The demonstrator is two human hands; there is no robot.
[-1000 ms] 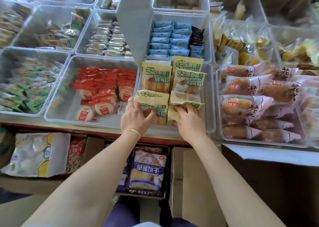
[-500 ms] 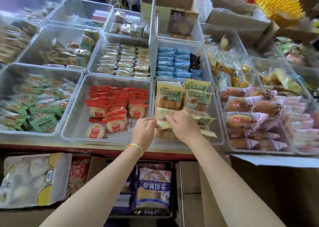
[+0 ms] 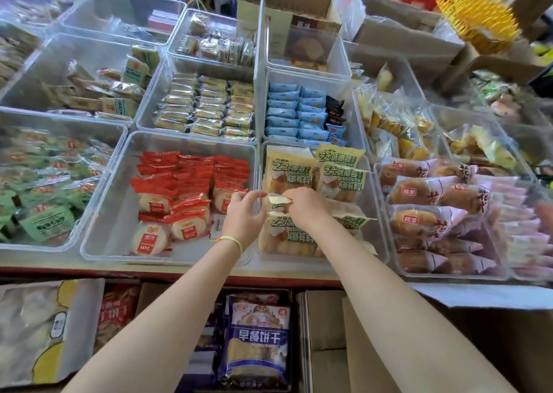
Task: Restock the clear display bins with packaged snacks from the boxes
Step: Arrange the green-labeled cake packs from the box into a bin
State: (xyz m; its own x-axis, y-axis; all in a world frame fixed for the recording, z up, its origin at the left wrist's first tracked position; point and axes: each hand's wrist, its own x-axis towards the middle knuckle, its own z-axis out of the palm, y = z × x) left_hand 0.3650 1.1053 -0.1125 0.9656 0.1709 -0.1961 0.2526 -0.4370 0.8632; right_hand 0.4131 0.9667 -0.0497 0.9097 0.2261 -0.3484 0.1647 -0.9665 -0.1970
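Note:
Yellow-and-green bread packets [image 3: 341,180] lie in a clear bin [image 3: 377,213] at the front centre of the counter. Both hands work over the bin's near half. My left hand [image 3: 244,211], with a thin yellow-green band at the wrist, has its fingers curled at the bin's left wall and pinches the top edge of one yellow packet [image 3: 278,202]. My right hand [image 3: 305,207] grips the same packet's edge from the right. Another packet [image 3: 287,237] lies flat under my wrists, nearer the bin's front wall.
Left of this bin stands a clear bin [image 3: 104,237] of red-wrapped cakes, right of it a bin of pink-wrapped buns [image 3: 431,189]. Further bins hold blue [image 3: 296,114], tan and green packets. Below the counter edge stand open cardboard boxes, one with a blue biscuit bag [image 3: 257,341].
The view has tilted up, showing more back bins and boxes. Both hands moved from the bin's front packets toward its middle and closed together on one packet's top edge.

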